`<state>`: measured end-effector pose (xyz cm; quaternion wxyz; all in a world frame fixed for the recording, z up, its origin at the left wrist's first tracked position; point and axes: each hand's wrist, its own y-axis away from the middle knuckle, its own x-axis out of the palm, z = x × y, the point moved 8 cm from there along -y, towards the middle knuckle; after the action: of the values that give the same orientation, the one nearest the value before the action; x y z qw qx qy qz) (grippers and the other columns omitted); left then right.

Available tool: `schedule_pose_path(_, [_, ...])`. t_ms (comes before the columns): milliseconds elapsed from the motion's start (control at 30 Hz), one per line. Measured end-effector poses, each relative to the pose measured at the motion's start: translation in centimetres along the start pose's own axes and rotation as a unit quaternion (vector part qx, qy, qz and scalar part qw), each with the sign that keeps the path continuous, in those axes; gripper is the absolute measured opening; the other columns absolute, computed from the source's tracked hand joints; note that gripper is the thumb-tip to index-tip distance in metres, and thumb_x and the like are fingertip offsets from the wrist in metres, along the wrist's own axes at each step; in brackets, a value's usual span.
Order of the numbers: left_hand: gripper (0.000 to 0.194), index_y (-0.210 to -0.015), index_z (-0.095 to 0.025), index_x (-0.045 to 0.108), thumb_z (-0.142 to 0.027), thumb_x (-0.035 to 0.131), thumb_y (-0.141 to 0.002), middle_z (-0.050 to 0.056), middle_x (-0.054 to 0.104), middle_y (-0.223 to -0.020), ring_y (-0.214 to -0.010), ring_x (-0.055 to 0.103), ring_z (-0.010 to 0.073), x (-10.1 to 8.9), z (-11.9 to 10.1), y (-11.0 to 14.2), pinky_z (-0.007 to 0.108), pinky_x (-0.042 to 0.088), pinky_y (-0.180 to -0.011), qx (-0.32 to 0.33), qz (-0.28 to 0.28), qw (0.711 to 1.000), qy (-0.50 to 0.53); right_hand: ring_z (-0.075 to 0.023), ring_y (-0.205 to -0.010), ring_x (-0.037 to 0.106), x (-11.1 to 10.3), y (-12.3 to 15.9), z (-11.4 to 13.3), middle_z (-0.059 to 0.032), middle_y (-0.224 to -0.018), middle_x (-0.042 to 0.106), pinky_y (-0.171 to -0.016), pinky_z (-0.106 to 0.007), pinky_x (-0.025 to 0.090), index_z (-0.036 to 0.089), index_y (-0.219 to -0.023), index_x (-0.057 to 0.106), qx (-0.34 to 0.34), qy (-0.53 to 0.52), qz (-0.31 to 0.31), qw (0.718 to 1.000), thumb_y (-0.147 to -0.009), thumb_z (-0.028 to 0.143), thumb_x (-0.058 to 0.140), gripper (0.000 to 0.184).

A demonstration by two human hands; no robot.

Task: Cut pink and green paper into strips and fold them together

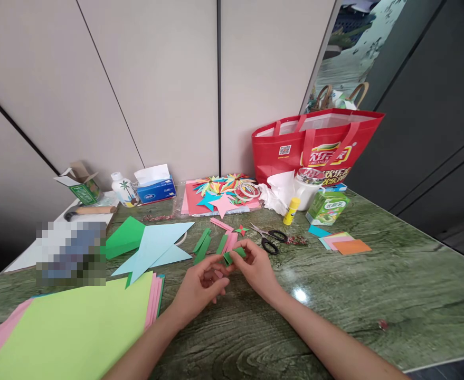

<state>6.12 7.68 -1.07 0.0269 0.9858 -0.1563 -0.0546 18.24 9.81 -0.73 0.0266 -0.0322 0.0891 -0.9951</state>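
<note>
Green folded paper strip (227, 258) is located in front of the wearer, raised between the two hands over a dark green, wood-grained tabletop (354, 306). From my remote station I note a plain matte green face, narrow and bent, with fingers covering part of it. Its long axis runs roughly left to right, the right end tipped slightly up and away. The right hand (257, 266) pinches it between thumb and forefinger. The left hand (204, 282) is half curled at its left end; I cannot tell whether those fingers grip it.

Just beyond lie loose flat green paper strips (202, 246) and, to their right, black-handled metal scissors (266, 233) with blades parted. Past these stands a yellow cylindrical glue stick (291, 211), its print too small for me to read. Beside it, a green cardboard drink carton (328, 208) bears white Chinese characters, which I read as 优酸乳. Farther left, a blue cardboard tissue box (155, 191) shows a white logo that I cannot make out. Farthest, a red fabric shopping bag (271, 166) carries a QR code, large Chinese characters and Latin lettering beginning "HUANLE".
</note>
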Motion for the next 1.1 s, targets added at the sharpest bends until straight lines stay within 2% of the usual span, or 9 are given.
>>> schedule_pose_path(67, [0.046,-0.109,-0.019,0.052,-0.027,0.064,-0.065,0.002,0.062,-0.071,-0.05,0.056,0.0132,-0.1,0.0,0.2,0.02,0.041,-0.039,0.012,-0.015,0.999,-0.034,-0.013,-0.051,0.057,0.2,0.2,0.0,0.0015,-0.067,0.053,-0.049,-0.027,0.051,0.019,-0.074,0.05,-0.003,0.003,0.001,1.0,-0.073,0.033,0.058,0.017])
schedule_pose_path(167, [0.037,-0.102,-0.02,0.057,-0.029,0.062,-0.067,-0.004,0.055,-0.051,-0.042,0.05,0.0113,-0.6,-0.3,0.4,0.019,0.038,-0.038,0.031,-0.056,0.995,-0.077,-0.0122,-0.052,0.055,0.9,0.7,0.1,0.0024,-0.063,0.052,-0.052,-0.027,0.051,0.019,-0.071,0.05,-0.01,0.01,0.021,1.0,-0.073,0.032,0.059,0.016])
schedule_pose_path(367, [0.026,-0.09,-0.014,0.06,-0.033,0.053,-0.073,-0.004,0.055,-0.042,-0.033,0.049,0.0106,-1.6,-0.9,0.3,0.02,0.038,-0.035,0.019,-0.106,0.994,-0.027,-0.0114,-0.048,0.054,1.2,0.9,-0.2,0.002,-0.06,0.053,-0.045,-0.024,0.047,0.018,-0.071,0.051,-0.006,0.004,0.036,0.999,-0.071,0.031,0.062,0.017])
schedule_pose_path(600, [0.019,-0.075,-0.013,0.059,-0.029,0.061,-0.066,0.002,0.063,-0.046,-0.036,0.057,0.015,-2.0,-0.5,0.2,0.024,0.046,-0.038,-0.026,-0.112,0.993,0.035,-0.0141,-0.067,0.055,1.7,1.6,2.7,-0.0043,-0.073,0.057,-0.051,-0.022,0.045,0.018,-0.069,0.058,-0.189,0.143,0.081,0.968,-0.078,0.023,0.054,0.011])
schedule_pose_path(667, [0.019,-0.072,-0.013,0.059,-0.031,0.062,-0.066,0.002,0.063,-0.046,-0.038,0.058,0.0159,-2.1,-0.5,0.1,0.025,0.047,-0.039,-0.026,-0.116,0.992,0.045,-0.0148,-0.071,0.056,1.9,1.7,3.1,-0.0052,-0.076,0.059,-0.052,-0.022,0.045,0.019,-0.07,0.059,-0.205,0.146,0.091,0.964,-0.077,0.024,0.055,0.01])
schedule_pose_path(800, [0.014,-0.07,-0.015,0.06,-0.029,0.06,-0.067,0.0,0.062,-0.044,-0.035,0.056,0.014,-2.4,-0.9,0.2,0.022,0.046,-0.037,-0.016,-0.133,0.991,0.007,-0.0165,-0.076,0.057,1.9,1.2,2.5,-0.0063,-0.082,0.06,-0.058,-0.024,0.048,0.019,-0.074,0.063,-0.141,0.075,0.1,0.982,-0.069,0.032,0.065,0.015])
schedule_pose_path(900, [0.01,-0.07,-0.017,0.062,-0.026,0.059,-0.067,-0.002,0.061,-0.044,-0.035,0.055,0.0129,-2.6,-1.6,0.3,0.022,0.045,-0.037,0.019,-0.147,0.988,-0.038,-0.0159,-0.07,0.058,2.3,0.9,1.1,-0.0048,-0.071,0.06,-0.059,-0.027,0.049,0.017,-0.068,0.063,-0.038,-0.028,0.125,0.991,-0.075,0.043,0.055,0.028])
schedule_pose_path(967, [0.008,-0.071,-0.018,0.064,-0.025,0.059,-0.068,-0.002,0.06,-0.045,-0.035,0.054,0.0123,-2.6,-2.0,0.5,0.021,0.044,-0.037,0.05,-0.153,0.984,-0.081,-0.013,-0.058,0.057,3.0,0.9,-0.2,-0.0022,-0.062,0.057,-0.055,-0.026,0.049,0.016,-0.066,0.062,0.057,-0.093,0.151,0.983,-0.079,0.045,0.048,0.035])
schedule_pose_path(1100, [0.01,-0.075,-0.02,0.066,-0.023,0.057,-0.07,0.0,0.063,-0.055,-0.038,0.053,0.0114,-2.7,-2.5,0.9,0.021,0.044,-0.039,0.104,-0.164,0.967,-0.164,-0.0107,-0.057,0.057,3.7,1.5,-1.4,0.001,-0.061,0.058,-0.061,-0.027,0.05,0.013,-0.067,0.06,0.164,-0.177,0.175,0.954,-0.068,0.038,0.065,0.025])
